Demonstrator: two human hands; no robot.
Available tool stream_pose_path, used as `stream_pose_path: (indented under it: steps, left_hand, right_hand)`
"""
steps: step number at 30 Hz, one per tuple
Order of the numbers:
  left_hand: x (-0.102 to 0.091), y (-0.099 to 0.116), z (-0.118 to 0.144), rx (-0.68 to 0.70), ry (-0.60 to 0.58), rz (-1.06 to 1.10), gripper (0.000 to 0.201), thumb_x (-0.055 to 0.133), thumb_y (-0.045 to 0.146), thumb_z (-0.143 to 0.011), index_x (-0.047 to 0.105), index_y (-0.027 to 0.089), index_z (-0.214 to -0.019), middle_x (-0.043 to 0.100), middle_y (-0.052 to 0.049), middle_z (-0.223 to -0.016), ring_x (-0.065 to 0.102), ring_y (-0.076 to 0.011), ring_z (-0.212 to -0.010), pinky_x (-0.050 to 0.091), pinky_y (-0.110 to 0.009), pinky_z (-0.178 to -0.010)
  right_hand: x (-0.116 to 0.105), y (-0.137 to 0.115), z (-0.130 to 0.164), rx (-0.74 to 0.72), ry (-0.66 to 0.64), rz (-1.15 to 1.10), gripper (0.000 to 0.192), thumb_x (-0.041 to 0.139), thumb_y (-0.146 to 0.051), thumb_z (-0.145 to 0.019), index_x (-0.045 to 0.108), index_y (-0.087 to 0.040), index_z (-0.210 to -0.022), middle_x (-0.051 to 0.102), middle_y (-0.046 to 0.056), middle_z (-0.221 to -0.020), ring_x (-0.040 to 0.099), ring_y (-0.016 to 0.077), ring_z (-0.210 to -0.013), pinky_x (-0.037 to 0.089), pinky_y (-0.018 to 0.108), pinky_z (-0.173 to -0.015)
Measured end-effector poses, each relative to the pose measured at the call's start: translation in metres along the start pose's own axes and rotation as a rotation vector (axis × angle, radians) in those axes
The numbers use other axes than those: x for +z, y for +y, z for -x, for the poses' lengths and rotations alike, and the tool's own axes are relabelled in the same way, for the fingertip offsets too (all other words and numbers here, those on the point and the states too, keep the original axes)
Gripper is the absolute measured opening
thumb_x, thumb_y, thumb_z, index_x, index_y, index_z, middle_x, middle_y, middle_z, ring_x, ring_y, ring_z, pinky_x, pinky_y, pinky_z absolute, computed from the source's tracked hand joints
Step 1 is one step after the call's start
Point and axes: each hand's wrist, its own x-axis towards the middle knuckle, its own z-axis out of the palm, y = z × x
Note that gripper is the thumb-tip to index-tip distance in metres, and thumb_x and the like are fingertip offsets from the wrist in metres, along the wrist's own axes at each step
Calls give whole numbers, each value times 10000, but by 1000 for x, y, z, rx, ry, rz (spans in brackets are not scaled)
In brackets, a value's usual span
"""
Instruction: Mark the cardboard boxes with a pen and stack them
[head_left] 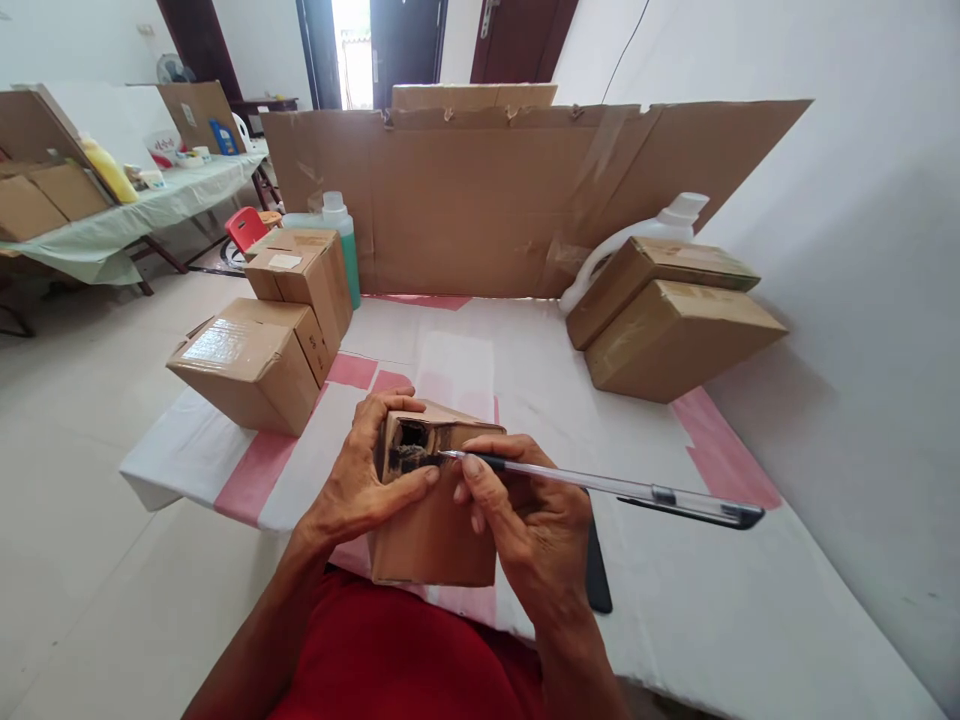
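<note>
A small cardboard box stands at the table's near edge, in front of my body. Its upper face has a dark, ragged hole with blackened edges on the left part. My left hand grips the box's left side, thumb across the front below the hole and fingers over the far edge. Between the thumb and fingers of my right hand is a clear ballpoint pen, its tip pointing left at the blackened area beside the hole. Whether the tip touches the cardboard I cannot tell.
Stacked cardboard boxes stand at the left, by a bottle of green liquid. More boxes and a white jug are at the right. A tall cardboard panel closes the back. A flat black object lies partly under my right hand.
</note>
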Motion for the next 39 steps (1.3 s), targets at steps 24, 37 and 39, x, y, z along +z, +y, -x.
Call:
stream_pose_path:
  steps: [24, 37, 39]
  left_hand:
    - [0, -9, 8, -52, 58, 47, 521, 776, 394, -835, 546, 277, -1288, 539, -93, -1451, 493, -308, -1398, 412, -439, -1142]
    - [-4, -12, 9, -91, 84, 43, 565, 793, 481, -811, 564, 275, -1284, 580, -88, -1422, 591, -285, -1256, 485, -391, -1045]
    - [-3, -11, 8, -100, 80, 34, 565, 788, 489, -813, 563, 277, -1286, 592, -85, -1397, 610, -273, -1208, 497, -382, -1012]
  right_hand:
    - [-33, 9, -23, -22, 338, -18, 215, 558, -454, -1003, 530, -247, -949, 682, 16, -1026, 694, 130, -662, 438, 210, -398]
    - [-60, 107, 36, 468, 17, 1021, 214, 687, -289, -926, 549, -242, -768, 681, 54, -757, 693, 233, -731, 395, 305, -633]
    - [-68, 104, 37, 519, 36, 1095, 209, 697, -366, -932, 583, -219, -837, 709, 83, -859, 706, 252, -818, 436, 315, -685]
